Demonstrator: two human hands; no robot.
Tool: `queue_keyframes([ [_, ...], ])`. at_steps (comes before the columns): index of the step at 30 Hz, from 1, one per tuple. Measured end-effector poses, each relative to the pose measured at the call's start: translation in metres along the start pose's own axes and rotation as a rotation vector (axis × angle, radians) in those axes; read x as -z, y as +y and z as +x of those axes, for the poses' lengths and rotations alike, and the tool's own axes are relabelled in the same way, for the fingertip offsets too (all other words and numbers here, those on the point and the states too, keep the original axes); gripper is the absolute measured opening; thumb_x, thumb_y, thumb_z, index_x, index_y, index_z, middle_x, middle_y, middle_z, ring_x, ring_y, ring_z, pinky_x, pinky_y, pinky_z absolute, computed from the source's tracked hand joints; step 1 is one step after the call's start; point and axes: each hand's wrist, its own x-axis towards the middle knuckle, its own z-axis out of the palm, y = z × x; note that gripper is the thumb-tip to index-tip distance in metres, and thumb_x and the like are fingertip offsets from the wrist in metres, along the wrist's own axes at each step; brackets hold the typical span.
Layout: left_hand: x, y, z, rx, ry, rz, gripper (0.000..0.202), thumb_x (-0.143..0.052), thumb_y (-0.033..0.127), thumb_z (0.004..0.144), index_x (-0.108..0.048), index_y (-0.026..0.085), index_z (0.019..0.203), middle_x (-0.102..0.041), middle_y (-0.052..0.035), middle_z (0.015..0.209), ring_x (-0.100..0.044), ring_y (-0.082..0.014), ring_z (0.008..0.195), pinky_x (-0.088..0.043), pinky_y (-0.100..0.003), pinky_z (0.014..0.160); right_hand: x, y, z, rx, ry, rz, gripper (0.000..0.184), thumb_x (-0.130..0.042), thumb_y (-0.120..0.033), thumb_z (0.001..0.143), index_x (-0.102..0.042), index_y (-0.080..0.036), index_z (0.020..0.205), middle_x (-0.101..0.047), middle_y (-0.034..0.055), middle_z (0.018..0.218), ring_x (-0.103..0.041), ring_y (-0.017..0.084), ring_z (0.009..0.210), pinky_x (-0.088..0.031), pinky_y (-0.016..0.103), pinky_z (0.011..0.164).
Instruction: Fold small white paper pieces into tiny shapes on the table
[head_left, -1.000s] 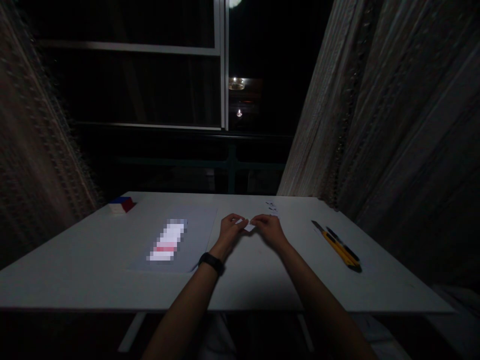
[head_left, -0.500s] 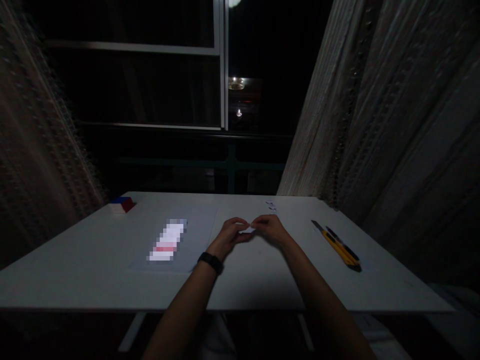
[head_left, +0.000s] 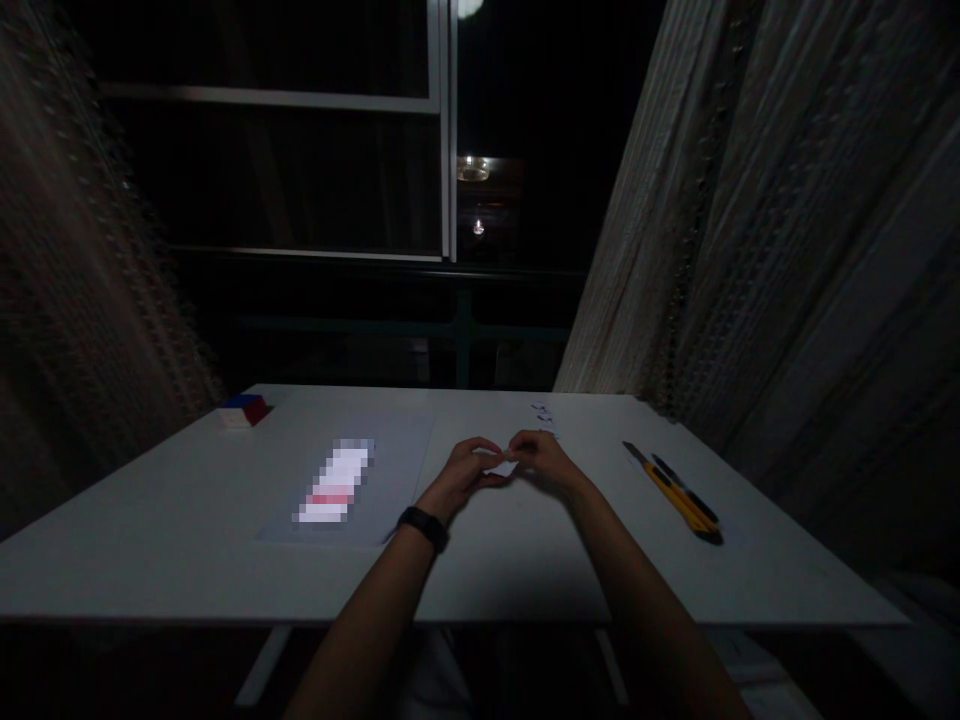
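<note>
Both of my hands meet over the middle of a white table (head_left: 187, 540). My left hand (head_left: 463, 474), with a black band on the wrist, pinches one side of a small white piece of paper (head_left: 504, 466). My right hand (head_left: 541, 458) pinches its other side with closed fingers. The paper is held just above the tabletop between the fingertips. A grey mat (head_left: 390, 470) lies just left of my hands.
A yellow utility knife (head_left: 670, 490) and a dark pen (head_left: 686, 488) lie at the right. Small paper scraps (head_left: 543, 411) lie beyond my hands. A red and blue box (head_left: 243, 408) sits at the far left corner. Curtains hang on both sides of a dark window.
My hands have lifted the small paper slightly and shifted their finger pinches on it; they stay in nearly the same place.
</note>
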Motion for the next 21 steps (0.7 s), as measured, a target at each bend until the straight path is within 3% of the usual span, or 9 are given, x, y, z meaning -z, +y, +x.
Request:
queue_keyframes([
  [7,-0.006,-0.005,0.001,-0.140,0.020,0.082,0.034,-0.079,0.026,0.053,-0.057,0.011,0.074,-0.062,-0.0058,0.060,-0.061,-0.0164,0.055,-0.051,-0.030,0.051,0.003,0.001,0.001,-0.079,0.020,0.018,0.007,-0.065,-0.020,0.054,-0.063,-0.015,0.056,-0.059,-0.0010,0.053,-0.050,0.011,0.051,-0.037,0.023,0.051],
  [13,-0.005,-0.013,0.008,-0.358,0.119,0.352,0.031,-0.074,0.032,0.057,-0.061,0.011,0.075,-0.062,-0.0038,0.056,-0.057,-0.0132,0.050,-0.040,-0.021,0.044,-0.002,0.008,0.007,-0.221,0.169,0.074,0.004,-0.063,-0.018,0.046,-0.063,-0.014,0.048,-0.058,0.0003,0.046,-0.050,0.012,0.046,-0.038,0.025,0.050],
  [17,-0.004,-0.013,0.009,-0.444,0.196,0.416,0.027,-0.071,0.033,0.060,-0.063,0.013,0.076,-0.061,-0.0018,0.057,-0.056,-0.0126,0.051,-0.042,-0.023,0.048,-0.011,0.012,0.009,-0.155,0.340,0.009,0.004,-0.063,-0.020,0.046,-0.062,-0.016,0.048,-0.061,0.0016,0.048,-0.054,0.015,0.050,-0.041,0.027,0.052],
  [21,-0.007,-0.009,0.005,-0.498,0.192,0.398,0.020,-0.069,0.029,0.062,-0.063,0.014,0.073,-0.063,-0.0026,0.064,-0.058,-0.0142,0.062,-0.046,-0.024,0.059,-0.016,0.011,0.006,-0.092,0.408,-0.058,0.006,-0.062,-0.022,0.050,-0.064,-0.017,0.053,-0.064,0.0030,0.054,-0.057,0.017,0.055,-0.044,0.028,0.055],
])
